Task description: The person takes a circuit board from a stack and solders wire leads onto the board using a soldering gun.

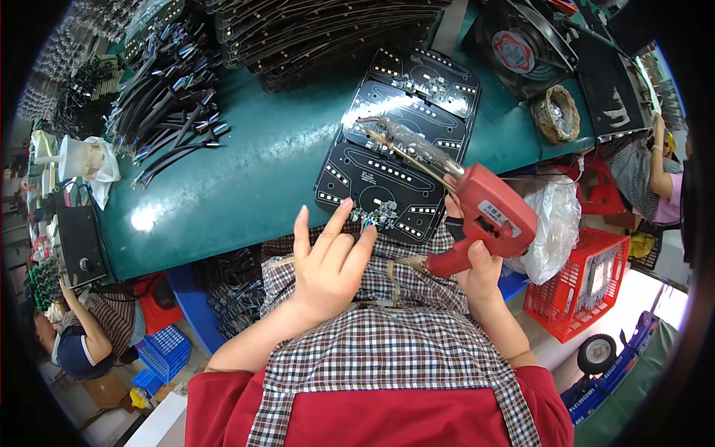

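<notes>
A panel of black circuit boards with rows of small pale LEDs lies on the green table in front of me. My left hand is open at its near edge, fingers spread, one fingertip on the board. Its thumb is beside short coloured wires at the board's small components; whether it presses them I cannot tell. My right hand is closed around a red soldering gun. The gun's metal tip points left, above the middle of the panel.
Black cables with coloured ends lie at the far left. Stacked black boards stand at the back. A fan and a round, crusted bowl are at the right. A red crate stands below; other people work at both sides.
</notes>
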A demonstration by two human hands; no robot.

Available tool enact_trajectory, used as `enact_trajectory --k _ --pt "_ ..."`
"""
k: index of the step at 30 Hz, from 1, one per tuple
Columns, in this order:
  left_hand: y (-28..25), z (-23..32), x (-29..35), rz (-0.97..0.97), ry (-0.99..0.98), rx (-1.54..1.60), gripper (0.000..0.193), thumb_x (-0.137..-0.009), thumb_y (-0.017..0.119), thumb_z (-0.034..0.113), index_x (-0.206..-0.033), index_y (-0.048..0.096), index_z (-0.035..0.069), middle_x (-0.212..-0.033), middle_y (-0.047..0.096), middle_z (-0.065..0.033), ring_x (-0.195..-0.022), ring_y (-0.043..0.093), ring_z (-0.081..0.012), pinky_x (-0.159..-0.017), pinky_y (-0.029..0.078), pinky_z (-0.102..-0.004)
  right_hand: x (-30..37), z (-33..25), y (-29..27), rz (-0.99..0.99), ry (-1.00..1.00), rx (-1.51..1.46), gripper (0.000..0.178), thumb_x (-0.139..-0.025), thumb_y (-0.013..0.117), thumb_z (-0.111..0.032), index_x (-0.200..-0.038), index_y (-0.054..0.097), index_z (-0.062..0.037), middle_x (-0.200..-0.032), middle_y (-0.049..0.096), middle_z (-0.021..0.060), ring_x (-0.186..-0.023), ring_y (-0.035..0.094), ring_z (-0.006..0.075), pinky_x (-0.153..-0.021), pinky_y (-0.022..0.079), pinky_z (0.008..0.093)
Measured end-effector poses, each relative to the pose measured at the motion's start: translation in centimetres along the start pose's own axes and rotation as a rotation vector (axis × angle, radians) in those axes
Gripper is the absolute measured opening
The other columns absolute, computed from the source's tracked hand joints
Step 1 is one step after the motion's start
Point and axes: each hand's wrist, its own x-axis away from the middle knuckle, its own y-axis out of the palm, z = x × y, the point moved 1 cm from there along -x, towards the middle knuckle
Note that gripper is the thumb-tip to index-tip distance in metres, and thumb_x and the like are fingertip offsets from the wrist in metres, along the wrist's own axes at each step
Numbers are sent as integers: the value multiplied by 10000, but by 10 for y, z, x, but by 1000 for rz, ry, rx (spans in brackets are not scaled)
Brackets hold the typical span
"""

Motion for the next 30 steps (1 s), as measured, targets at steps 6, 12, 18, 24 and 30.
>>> enact_trajectory --k 6,12,18,24,30 --pt "2 2 2 -31 52 -64 210 -747 548 40 -943 623 29 -643 393 -40 -1073 574 -283 -959 263 -627 1 2 -2 -55 0 103 756 -795 654 -344 -1342 277 16 -1338 379 214 -1253 379 358 -1057 298 439" --pt "1 11 -2 -19 18 -104 210 -734 573 25 -934 637 32 -637 420 -31 -1034 597 -275 -958 269 -628 2 7 -7 -48 1 -30 651 -747 739 -264 -1264 400 -61 -1145 497 64 -997 516 155 -745 500 290" --pt "-1 12 -3 -24 34 -194 194 -728 594 14 -913 650 34 -607 429 -20 -993 620 -256 -968 278 -613 17 -5 -20 -145 -93 32 724 -753 701 -173 -1347 311 -36 -1327 402 133 -1182 446 273 -857 479 354" --pt "-3 11 -4 -42 41 -162 229 -710 596 15 -934 644 19 -601 411 -38 -979 624 -268 -960 302 -607 53 -43 -53 -395 219 174 723 -738 703 -187 -1338 341 -14 -1038 627 128 -798 639 246 -746 492 303" --pt "-5 7 -2 -58 82 -128 341 -711 519 51 -1035 611 -5 -644 416 -68 -1033 580 -318 -929 328 -627 69 -42 -52 -255 86 563 329 -663 663 -188 -915 627 20 -824 649 101 -772 632 253 -811 470 338"
